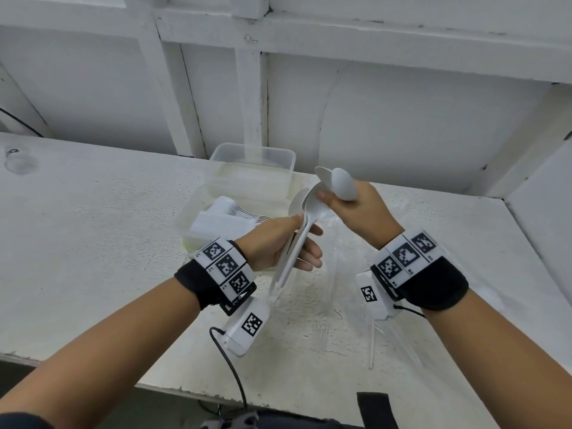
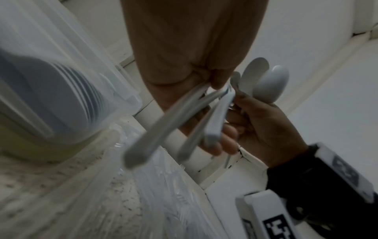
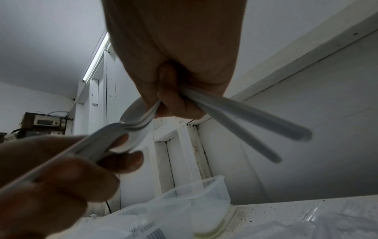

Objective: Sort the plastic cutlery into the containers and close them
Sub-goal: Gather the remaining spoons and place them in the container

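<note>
Both hands are raised above the table, each holding a small bunch of white plastic spoons. My left hand [image 1: 301,243] grips its spoons [image 1: 305,209] by the handles, bowls pointing up and away. Just to the right, my right hand [image 1: 339,201] is clenched round its own spoons [image 1: 342,184], whose bowls stick out above the fist. The two bunches touch at the bowls. In the right wrist view these spoons' handles [image 3: 257,124] fan out to the right below the fist. The near container [image 1: 188,224] holds stacked white cutlery [image 1: 223,212]. Behind it stands an empty clear container [image 1: 288,159].
Clear plastic cutlery [image 1: 343,292] lies scattered on the white table [image 1: 93,243] under and in front of my hands, some in a clear wrapper. A white wall with beams rises right behind the containers. The table's front edge runs below my forearms.
</note>
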`<action>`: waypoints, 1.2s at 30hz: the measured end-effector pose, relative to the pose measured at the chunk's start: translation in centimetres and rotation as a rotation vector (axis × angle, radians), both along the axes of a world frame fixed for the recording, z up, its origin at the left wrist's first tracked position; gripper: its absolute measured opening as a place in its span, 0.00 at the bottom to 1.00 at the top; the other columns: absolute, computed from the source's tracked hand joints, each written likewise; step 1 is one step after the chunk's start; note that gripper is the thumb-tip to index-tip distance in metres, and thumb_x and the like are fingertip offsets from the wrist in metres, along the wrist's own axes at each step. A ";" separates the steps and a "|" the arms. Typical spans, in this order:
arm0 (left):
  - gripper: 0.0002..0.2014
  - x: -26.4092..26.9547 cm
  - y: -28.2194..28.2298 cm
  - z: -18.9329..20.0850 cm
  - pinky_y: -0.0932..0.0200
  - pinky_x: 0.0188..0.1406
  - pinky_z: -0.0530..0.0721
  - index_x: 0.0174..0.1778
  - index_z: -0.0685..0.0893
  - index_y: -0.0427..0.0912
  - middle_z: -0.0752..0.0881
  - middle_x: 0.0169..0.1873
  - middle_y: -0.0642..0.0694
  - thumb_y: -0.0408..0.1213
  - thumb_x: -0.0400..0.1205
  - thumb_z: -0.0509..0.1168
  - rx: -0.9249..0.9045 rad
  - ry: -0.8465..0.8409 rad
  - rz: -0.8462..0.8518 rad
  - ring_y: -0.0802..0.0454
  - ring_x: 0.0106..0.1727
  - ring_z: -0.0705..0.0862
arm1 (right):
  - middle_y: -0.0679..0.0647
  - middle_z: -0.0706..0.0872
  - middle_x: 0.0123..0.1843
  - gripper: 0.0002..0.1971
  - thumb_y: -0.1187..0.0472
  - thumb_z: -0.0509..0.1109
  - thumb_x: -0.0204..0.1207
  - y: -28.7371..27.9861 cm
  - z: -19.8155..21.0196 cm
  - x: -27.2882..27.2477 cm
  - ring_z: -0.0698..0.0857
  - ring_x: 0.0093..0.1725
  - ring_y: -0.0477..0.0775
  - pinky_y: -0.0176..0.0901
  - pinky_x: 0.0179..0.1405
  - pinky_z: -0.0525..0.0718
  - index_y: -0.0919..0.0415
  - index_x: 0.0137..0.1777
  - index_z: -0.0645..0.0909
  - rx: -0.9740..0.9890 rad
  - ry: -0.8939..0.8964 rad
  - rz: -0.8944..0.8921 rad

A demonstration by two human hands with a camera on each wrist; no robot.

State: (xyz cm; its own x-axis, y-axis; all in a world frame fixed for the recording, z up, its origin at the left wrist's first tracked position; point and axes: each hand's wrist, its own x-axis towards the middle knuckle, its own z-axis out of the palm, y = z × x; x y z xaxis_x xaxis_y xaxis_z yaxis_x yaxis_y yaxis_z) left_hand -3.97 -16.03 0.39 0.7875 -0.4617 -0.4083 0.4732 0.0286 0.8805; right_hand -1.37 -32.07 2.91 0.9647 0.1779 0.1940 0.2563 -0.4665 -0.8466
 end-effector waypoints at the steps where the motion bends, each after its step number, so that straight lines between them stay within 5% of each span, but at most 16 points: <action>1: 0.23 -0.1 0.0 0.0 0.56 0.33 0.87 0.50 0.77 0.36 0.84 0.25 0.41 0.50 0.88 0.44 -0.008 0.004 -0.025 0.46 0.27 0.86 | 0.31 0.76 0.18 0.13 0.60 0.69 0.78 0.1 0.0 0.0 0.74 0.22 0.33 0.23 0.22 0.68 0.48 0.33 0.74 0.016 0.005 0.002; 8: 0.38 -0.1 0.2 0.0 0.65 0.17 0.74 0.52 0.76 0.35 0.69 0.13 0.47 0.65 0.79 0.33 0.007 -0.051 -0.145 0.53 0.12 0.68 | 0.36 0.72 0.15 0.12 0.58 0.68 0.79 0.6 -0.2 0.0 0.71 0.17 0.38 0.26 0.17 0.65 0.53 0.33 0.74 0.039 0.083 0.023; 14: 0.30 0.3 -0.1 0.3 0.63 0.20 0.77 0.52 0.76 0.38 0.69 0.14 0.49 0.63 0.77 0.46 0.023 -0.063 -0.167 0.54 0.15 0.72 | 0.45 0.71 0.18 0.14 0.57 0.70 0.78 0.8 -0.6 0.1 0.70 0.16 0.39 0.27 0.17 0.66 0.56 0.31 0.74 0.030 0.157 0.058; 18: 0.23 0.3 -0.3 -0.1 0.61 0.24 0.78 0.50 0.76 0.40 0.70 0.18 0.49 0.55 0.85 0.44 -0.045 -0.002 -0.119 0.53 0.21 0.73 | 0.53 0.70 0.26 0.11 0.58 0.71 0.77 0.2 -0.7 0.6 0.69 0.18 0.43 0.33 0.18 0.68 0.67 0.41 0.79 0.105 0.216 0.058; 22: 0.19 0.4 -0.1 0.0 0.59 0.29 0.80 0.49 0.76 0.41 0.78 0.23 0.48 0.49 0.87 0.44 -0.102 0.018 -0.101 0.51 0.25 0.77 | 0.52 0.67 0.23 0.11 0.60 0.72 0.75 -1.0 -0.6 1.3 0.68 0.18 0.45 0.36 0.18 0.69 0.58 0.34 0.76 0.184 0.212 -0.002; 31: 0.15 1.1 -0.3 0.5 0.60 0.32 0.84 0.56 0.80 0.36 0.86 0.31 0.47 0.40 0.85 0.52 -0.132 -0.011 -0.169 0.53 0.29 0.83 | 0.48 0.67 0.24 0.14 0.59 0.72 0.76 -1.7 -0.8 1.7 0.67 0.18 0.40 0.34 0.18 0.67 0.57 0.31 0.72 0.136 0.171 -0.017; 34: 0.12 1.3 -0.5 0.2 0.60 0.33 0.85 0.52 0.81 0.35 0.87 0.31 0.48 0.37 0.85 0.54 -0.133 -0.012 -0.150 0.54 0.31 0.85 | 0.42 0.72 0.28 0.05 0.59 0.71 0.77 -1.3 -0.8 1.6 0.73 0.20 0.36 0.27 0.20 0.69 0.51 0.44 0.76 0.163 0.127 0.001; 36: 0.11 1.4 -0.5 0.0 0.60 0.36 0.88 0.50 0.81 0.36 0.88 0.33 0.47 0.36 0.85 0.55 -0.137 -0.006 -0.092 0.54 0.33 0.87 | 0.43 0.72 0.34 0.11 0.55 0.68 0.79 -1.2 -0.8 1.5 0.74 0.21 0.33 0.23 0.19 0.69 0.41 0.50 0.68 0.173 0.094 -0.008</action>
